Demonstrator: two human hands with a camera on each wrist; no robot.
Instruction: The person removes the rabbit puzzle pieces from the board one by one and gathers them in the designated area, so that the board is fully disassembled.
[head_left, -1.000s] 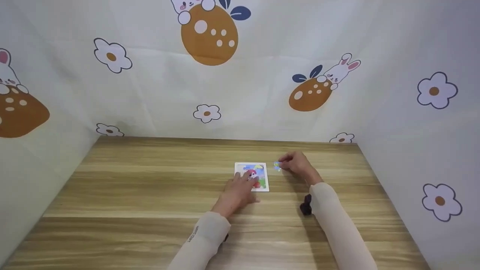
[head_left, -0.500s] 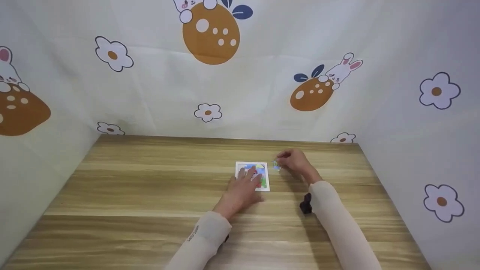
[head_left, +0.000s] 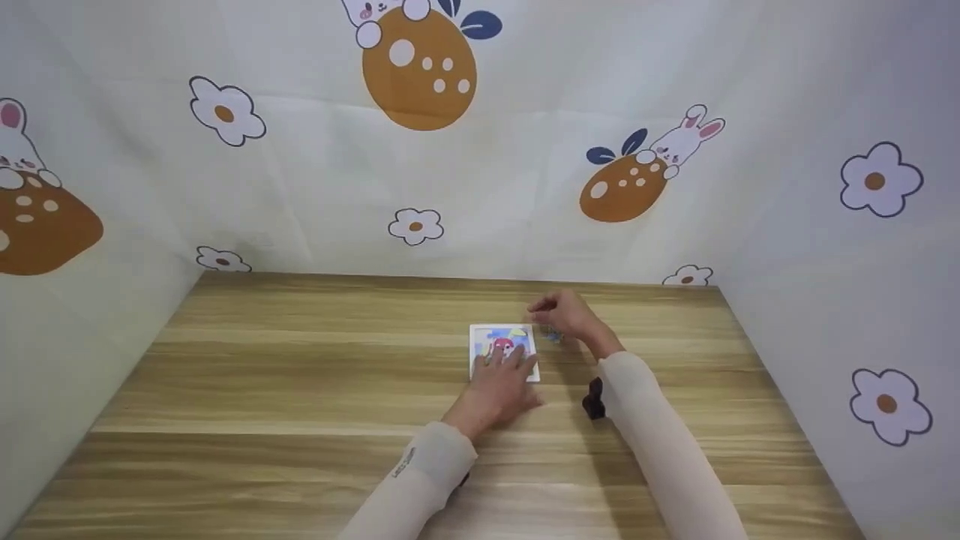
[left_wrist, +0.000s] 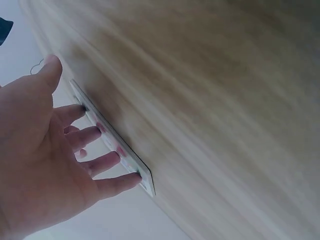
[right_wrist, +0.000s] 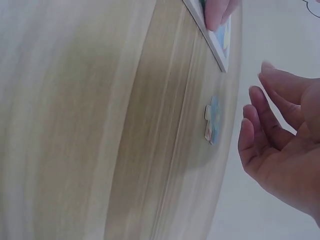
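A small white-framed jigsaw puzzle with a colourful cartoon picture lies flat on the wooden table. My left hand rests its spread fingertips on the picture; the left wrist view shows these fingers on its surface. Above and just right of the puzzle's far right corner is my right hand. Its thumb and index finger come close together while the other fingers curl loosely. I cannot tell whether a piece sits between those tips. Beneath this hand, loose blue jigsaw pieces lie on the table, overlapping in the right wrist view.
The wooden table meets a pale curtain printed with rabbits and flowers at the back and both sides. Dark wrist devices hang under the sleeves.
My right hand has moved left from the loose pieces toward the puzzle's far right corner. The left hand has slid slightly right and nearer on the puzzle, uncovering more of the picture.
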